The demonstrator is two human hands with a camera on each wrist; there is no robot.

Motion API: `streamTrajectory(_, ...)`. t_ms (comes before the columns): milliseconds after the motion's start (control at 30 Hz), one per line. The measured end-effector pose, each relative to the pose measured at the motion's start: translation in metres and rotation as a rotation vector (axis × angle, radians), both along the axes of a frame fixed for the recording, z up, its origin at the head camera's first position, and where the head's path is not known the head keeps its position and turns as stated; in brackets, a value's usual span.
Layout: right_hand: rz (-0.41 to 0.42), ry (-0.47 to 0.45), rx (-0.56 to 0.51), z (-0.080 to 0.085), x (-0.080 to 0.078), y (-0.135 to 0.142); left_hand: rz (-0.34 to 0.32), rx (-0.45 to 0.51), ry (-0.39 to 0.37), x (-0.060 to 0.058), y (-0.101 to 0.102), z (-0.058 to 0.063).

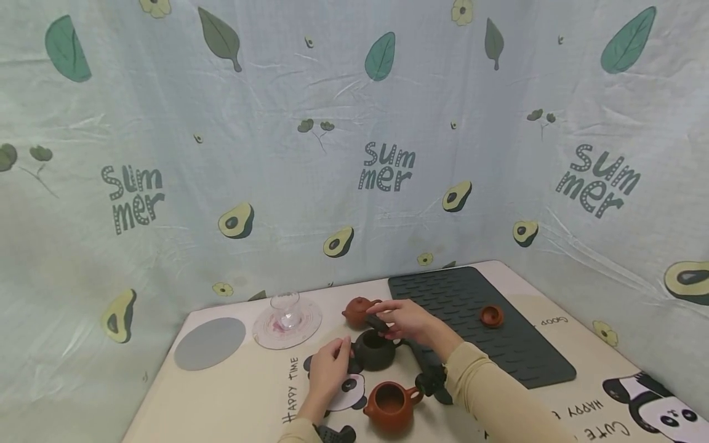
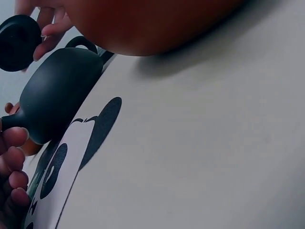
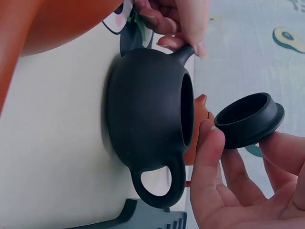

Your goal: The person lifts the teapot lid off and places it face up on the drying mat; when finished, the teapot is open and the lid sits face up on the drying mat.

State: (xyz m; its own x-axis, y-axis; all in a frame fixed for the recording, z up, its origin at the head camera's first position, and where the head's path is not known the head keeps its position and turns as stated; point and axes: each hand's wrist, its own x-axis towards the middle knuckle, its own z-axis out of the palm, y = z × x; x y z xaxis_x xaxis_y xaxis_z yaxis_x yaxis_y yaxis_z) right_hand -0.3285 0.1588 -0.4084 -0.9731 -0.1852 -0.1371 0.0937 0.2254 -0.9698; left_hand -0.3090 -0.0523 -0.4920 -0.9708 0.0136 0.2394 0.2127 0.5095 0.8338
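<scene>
A black teapot [image 1: 373, 352] stands lidless on the table, its round mouth showing. My left hand [image 1: 329, 368] is at its spout [image 3: 182, 54], pinching it near the tip with curled fingers. Above and beside the mouth, my right hand [image 1: 408, 320] holds the black lid [image 3: 249, 120] by its edge between thumb and fingers, tilted with its hollow underside showing in the right wrist view. The pot's loop handle [image 3: 162, 188] points away from my left hand. Nearer to me sits an open reddish-brown teapot [image 1: 390, 411] without its lid.
Behind the black pot is a lidded reddish-brown teapot [image 1: 357, 312]. A dark ridged mat [image 1: 520, 351] lies at right, bearing a small reddish-brown lid [image 1: 492, 316]. At left are a glass cup [image 1: 288, 312] on a clear patterned plate [image 1: 264, 335] and a grey oval mat [image 1: 210, 344].
</scene>
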Motion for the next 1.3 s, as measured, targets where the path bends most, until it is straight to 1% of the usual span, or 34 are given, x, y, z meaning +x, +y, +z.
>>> streamTrajectory(67,-0.003,-0.038,-0.058,0.0006,0.0014,0.0013,0.001,-0.004,0.000,0.0004,0.0012,-0.0006)
streamTrajectory(167,-0.004,-0.095,-0.202,0.0012,0.0033,0.0030,-0.004,-0.006,0.001,0.0013,0.0025,-0.0008)
streamTrajectory(267,-0.007,-0.126,-0.332,0.0015,0.0049,0.0040,-0.017,-0.004,0.005,0.0020,0.0028,-0.0003)
streamTrajectory(367,-0.031,-0.145,-0.402,0.0009,0.0053,0.0038,-0.021,-0.002,0.016,0.0022,0.0014,-0.0001)
streamTrajectory(567,-0.036,-0.200,-0.502,-0.0031,0.0019,-0.0007,0.017,-0.018,0.025,0.0027,-0.0057,0.0005)
streamTrajectory(667,-0.047,-0.218,-0.505,-0.0036,0.0000,-0.0006,0.011,-0.015,0.022,0.0017,-0.0058,0.0008)
streamTrajectory(767,-0.064,-0.236,-0.479,-0.0039,-0.0003,0.0022,-0.002,-0.009,0.035,0.0006,-0.0022,0.0002)
streamTrajectory(833,-0.062,-0.244,-0.452,-0.0043,0.0000,0.0038,-0.005,-0.011,0.042,0.0002,-0.0002,-0.0007)
streamTrajectory(933,-0.048,-0.232,-0.403,-0.0048,0.0011,0.0039,-0.002,-0.016,0.049,0.0007,0.0002,-0.0009)
streamTrajectory(1067,-0.042,-0.215,-0.350,-0.0046,0.0019,0.0030,0.003,-0.010,0.036,0.0012,0.0003,-0.0005)
streamTrajectory(1200,-0.046,-0.204,-0.317,-0.0044,0.0011,0.0019,0.004,0.004,0.011,0.0010,0.0009,0.0001)
streamTrajectory(1300,-0.045,-0.193,-0.291,-0.0030,0.0011,0.0010,0.005,0.005,0.010,0.0004,0.0008,0.0012)
